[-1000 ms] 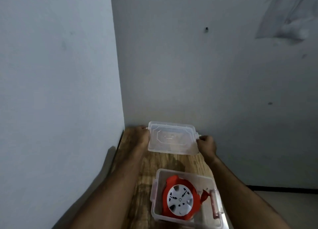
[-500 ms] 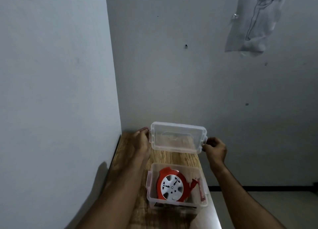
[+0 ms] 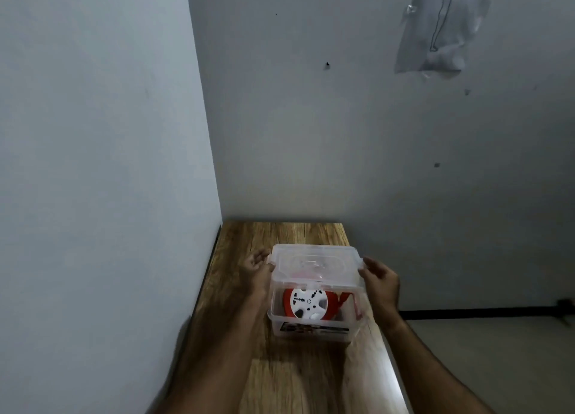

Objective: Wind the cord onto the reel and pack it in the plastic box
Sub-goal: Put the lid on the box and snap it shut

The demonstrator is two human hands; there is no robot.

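A clear plastic box (image 3: pixel 314 328) stands in the middle of a narrow wooden table (image 3: pixel 280 379). Inside it lies the red reel (image 3: pixel 306 303) with a white socket face. A clear lid (image 3: pixel 314 265) is over the box's top, its near edge slightly raised above the rim. My left hand (image 3: pixel 258 272) holds the lid's left end. My right hand (image 3: pixel 381 278) holds its right end. The cord itself is not distinguishable through the plastic.
The table sits in a corner: a wall runs along its left side (image 3: pixel 124 195) and another behind its far end (image 3: pixel 342 149). The table's right edge (image 3: pixel 389 360) drops to the floor. A sheet with a drawing (image 3: pixel 438 27) hangs on the far wall.
The lid, held at both ends, came from the far part of the table toward me and down over the box with the reel.
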